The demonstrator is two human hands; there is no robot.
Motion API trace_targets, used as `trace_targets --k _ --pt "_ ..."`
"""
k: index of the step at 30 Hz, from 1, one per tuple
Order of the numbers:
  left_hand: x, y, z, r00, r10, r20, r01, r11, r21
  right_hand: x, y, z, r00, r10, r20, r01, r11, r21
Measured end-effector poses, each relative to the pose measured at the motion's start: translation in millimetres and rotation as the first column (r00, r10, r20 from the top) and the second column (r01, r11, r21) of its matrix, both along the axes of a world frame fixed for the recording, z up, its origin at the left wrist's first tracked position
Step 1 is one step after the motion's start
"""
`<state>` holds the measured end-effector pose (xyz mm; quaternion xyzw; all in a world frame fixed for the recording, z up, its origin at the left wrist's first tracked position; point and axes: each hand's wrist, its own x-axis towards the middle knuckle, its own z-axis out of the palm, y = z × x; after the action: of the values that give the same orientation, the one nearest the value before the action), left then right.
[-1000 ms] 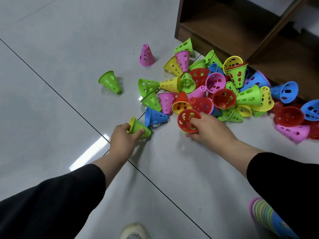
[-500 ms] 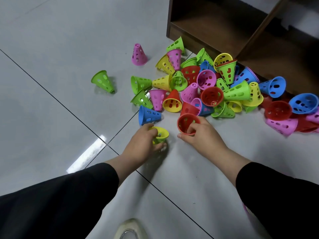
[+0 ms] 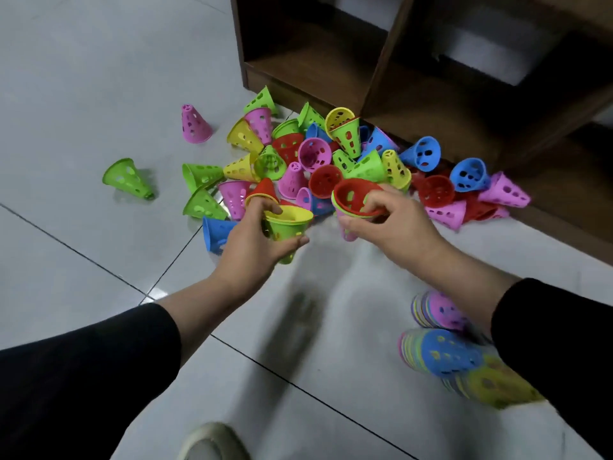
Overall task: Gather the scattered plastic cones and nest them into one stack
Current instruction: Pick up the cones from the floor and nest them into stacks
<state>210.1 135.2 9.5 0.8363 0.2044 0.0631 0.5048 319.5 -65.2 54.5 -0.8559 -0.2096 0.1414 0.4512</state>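
The left hand [image 3: 257,242] grips a small nested stack of green and yellow perforated plastic cones [image 3: 288,227], mouth up, just beside the red-topped nested cones [image 3: 356,202] pinched, mouth tilted, in the right hand [image 3: 391,224].

Cone pile [image 3: 331,161] before shelf [image 3: 331,61], lone cone [image 3: 127,177] left, nested stacks [image 3: 444,346] near right.

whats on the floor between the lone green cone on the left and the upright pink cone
Nothing: in the head view, only bare grey tile separates the lone green cone from the upright pink cone.
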Motion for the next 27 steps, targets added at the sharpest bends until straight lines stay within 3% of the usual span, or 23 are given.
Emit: trace_targets --k 4,8,11,13,16,22,25,27 --pt "31 -49 58 0.971 -0.227 0.078 0.231 0.971 -0.056 16 -91 69 0.993 0.048 0.110 -0.031 0.988 -0.149" --pt "57 -101 91 0.868 -0.496 -0.003 0.496 0.867 0.040 10 -179 102 0.977 -0.034 0.210 0.100 0.944 -0.315" --pt "70 -138 92 0.761 -0.640 -0.112 0.649 0.743 0.165 -3 -231 104 0.986 -0.052 0.158 0.122 0.874 -0.470" --pt "74 -158 86 0.657 -0.718 -0.231 0.750 0.589 0.301 -14 -256 98 0.994 -0.023 0.103 0.079 0.811 -0.580" --pt "76 -187 76 0.531 -0.734 -0.424 0.830 0.349 0.435 -25 -276 79 0.997 0.059 -0.038 -0.070 0.731 -0.679" --pt "90 -240 55 0.373 -0.676 -0.636 0.866 0.006 0.501 -15 -268 40 0.969 0.195 -0.153 -0.237 0.546 -0.804" --pt "92 -259 38 0.367 -0.613 -0.700 0.853 -0.078 0.516 -5 -249 28 0.960 0.221 -0.173 -0.258 0.453 -0.853" --pt "92 -264 28 0.404 -0.600 -0.690 0.850 -0.032 0.526 -1 -238 24 0.951 0.237 -0.197 -0.274 0.356 -0.893"
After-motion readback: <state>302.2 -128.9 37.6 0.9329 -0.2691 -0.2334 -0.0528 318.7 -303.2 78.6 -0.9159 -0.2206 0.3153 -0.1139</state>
